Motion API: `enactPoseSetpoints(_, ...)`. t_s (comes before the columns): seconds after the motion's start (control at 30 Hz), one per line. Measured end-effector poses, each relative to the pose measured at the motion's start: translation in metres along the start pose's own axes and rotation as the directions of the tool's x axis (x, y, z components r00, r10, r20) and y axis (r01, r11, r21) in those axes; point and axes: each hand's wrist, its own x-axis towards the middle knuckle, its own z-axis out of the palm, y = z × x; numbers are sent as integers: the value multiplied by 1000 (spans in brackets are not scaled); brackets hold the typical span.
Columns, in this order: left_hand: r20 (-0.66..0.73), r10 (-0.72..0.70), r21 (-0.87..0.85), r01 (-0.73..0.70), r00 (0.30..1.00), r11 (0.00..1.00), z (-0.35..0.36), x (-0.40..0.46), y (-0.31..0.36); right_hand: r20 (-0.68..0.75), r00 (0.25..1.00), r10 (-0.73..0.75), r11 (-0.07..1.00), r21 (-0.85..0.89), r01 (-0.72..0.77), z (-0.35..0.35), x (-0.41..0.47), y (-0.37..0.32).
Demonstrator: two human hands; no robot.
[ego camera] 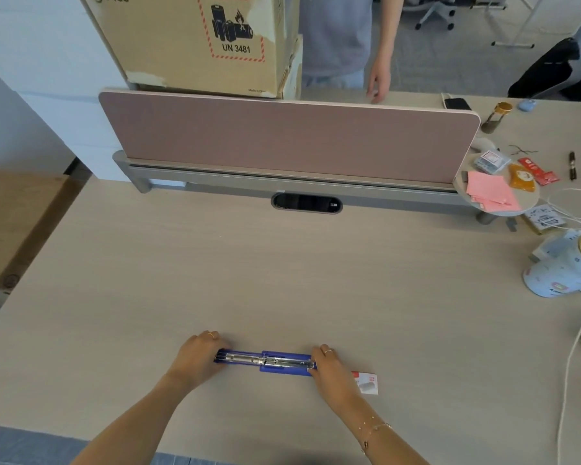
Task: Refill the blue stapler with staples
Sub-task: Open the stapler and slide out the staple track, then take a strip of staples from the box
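Observation:
The blue stapler (265, 361) lies swung fully flat on the desk near the front edge, its metal staple channel facing up. My left hand (197, 359) grips its left end and my right hand (331, 369) grips its right end. A small red and white staple box (368, 383) lies on the desk just right of my right hand, partly hidden by it.
A pink divider panel (289, 135) closes the back of the desk (282, 270), with a cardboard box (198, 41) and another person's hand (378, 82) behind it. Pink notes (490, 193), snack packets, a white cable (574, 347) and a patterned cup (560, 273) crowd the right side.

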Motion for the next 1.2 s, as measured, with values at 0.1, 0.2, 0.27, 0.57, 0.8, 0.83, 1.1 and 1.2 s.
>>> enactPoseSetpoints(0.1,29,-24,10,24,999,1000,5,-2,1,-1,1000,-1,1000,15,1,1,2,1)
enactPoseSetpoints(0.2,59,-61,-19,63,996,998,7,-2,2,-20,1000,-6,999,49,7,4,4,3)
enactPoseSetpoints(0.27,66,-68,-36,70,996,997,7,-2,3,-38,999,-13,997,78,16,4,3,5)
enactPoseSetpoints(0.57,21,163,-150,-158,986,976,-1,3,25,-145,989,35,987,161,-12,-10,-30,63)
enactPoseSetpoints(0.8,19,382,-116,-377,924,919,4,46,124,-177,980,86,983,178,-54,-11,-59,98)
enactPoseSetpoints(0.83,46,410,-111,-404,911,908,5,51,135,-179,981,77,986,161,-48,-10,-60,98)
enactPoseSetpoints(1.1,187,474,-35,-477,860,878,20,64,194,-254,960,119,990,103,-96,-12,-58,112)
enactPoseSetpoints(1.2,219,443,-4,-454,869,891,25,66,205,-265,957,116,993,39,-110,-18,-56,117)
